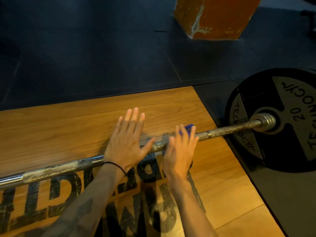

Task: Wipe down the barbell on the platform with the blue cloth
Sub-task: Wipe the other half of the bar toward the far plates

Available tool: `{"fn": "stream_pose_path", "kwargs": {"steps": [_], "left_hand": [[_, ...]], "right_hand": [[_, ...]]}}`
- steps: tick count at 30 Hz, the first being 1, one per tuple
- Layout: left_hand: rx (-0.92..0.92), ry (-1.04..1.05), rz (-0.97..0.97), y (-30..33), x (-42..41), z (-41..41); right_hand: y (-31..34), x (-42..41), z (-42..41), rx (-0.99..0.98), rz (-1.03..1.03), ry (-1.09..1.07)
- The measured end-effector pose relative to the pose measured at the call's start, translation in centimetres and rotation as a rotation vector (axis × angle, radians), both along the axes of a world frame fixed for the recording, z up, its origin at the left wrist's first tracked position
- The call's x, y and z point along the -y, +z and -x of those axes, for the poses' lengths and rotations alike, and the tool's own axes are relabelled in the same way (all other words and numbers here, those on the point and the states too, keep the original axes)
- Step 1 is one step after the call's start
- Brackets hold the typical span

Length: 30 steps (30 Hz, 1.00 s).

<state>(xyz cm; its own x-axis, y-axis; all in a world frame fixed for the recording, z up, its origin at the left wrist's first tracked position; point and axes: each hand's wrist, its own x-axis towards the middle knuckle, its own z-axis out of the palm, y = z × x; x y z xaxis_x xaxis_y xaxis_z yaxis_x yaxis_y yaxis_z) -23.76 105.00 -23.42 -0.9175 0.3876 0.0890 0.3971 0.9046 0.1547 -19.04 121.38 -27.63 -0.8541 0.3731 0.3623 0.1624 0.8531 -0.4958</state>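
Note:
The rusty, chalk-marked barbell (56,171) lies across the wooden platform (68,127) from lower left to right, ending in a black 20 kg plate (290,117). My left hand (127,142) is flat over the bar near its middle, fingers straight and spread. Just to its right, my right hand (179,154) lies over the bar with fingers extended on the blue cloth (188,128). Only a small piece of the cloth shows past the fingertips; the rest is hidden under the hand.
Black rubber flooring (85,48) runs beyond the platform's far edge. An orange wooden box (217,16) stands on it at the top right. Large black letters are printed on the platform under my forearms.

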Motion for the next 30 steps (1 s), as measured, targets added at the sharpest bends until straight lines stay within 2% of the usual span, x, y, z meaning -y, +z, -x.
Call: {"fn": "stream_pose_path", "kwargs": {"steps": [2,4,6,8,11,14,16,20,24,30], "left_hand": [[-0.003,0.011,0.005,-0.2,-0.2,0.0],[0.003,0.034,0.007,-0.2,-0.1,-0.1],[0.001,0.027,0.0,-0.1,0.0,-0.1],[0.01,0.013,-0.015,-0.1,0.2,-0.1],[0.004,0.02,-0.008,-0.2,0.2,0.0],[0.012,0.013,0.007,-0.4,0.2,0.0],[0.019,0.006,-0.002,-0.4,0.2,0.0],[0.025,0.027,-0.022,-0.6,0.1,0.1],[0.039,0.038,-0.048,-0.3,0.1,-0.1],[0.021,0.011,-0.027,-0.4,0.3,0.2]], "right_hand": [[-0.4,2.3,-1.4,0.013,-0.079,0.256],[-0.2,0.9,-1.8,0.018,-0.235,0.482],[0.5,-2.5,-0.7,0.065,-0.391,0.575],[1.1,-6.5,0.6,0.139,-0.403,0.433],[1.5,-10.9,1.4,0.127,-0.265,0.089],[0.9,-8.7,1.4,0.075,-0.188,-0.02],[0.6,-4.6,0.7,0.025,-0.162,0.017],[-0.6,2.9,-1.6,-0.023,-0.223,0.365],[-0.3,-0.4,-0.9,0.047,-0.483,0.581],[1.2,-11.1,0.0,0.112,-0.344,0.212]]}}
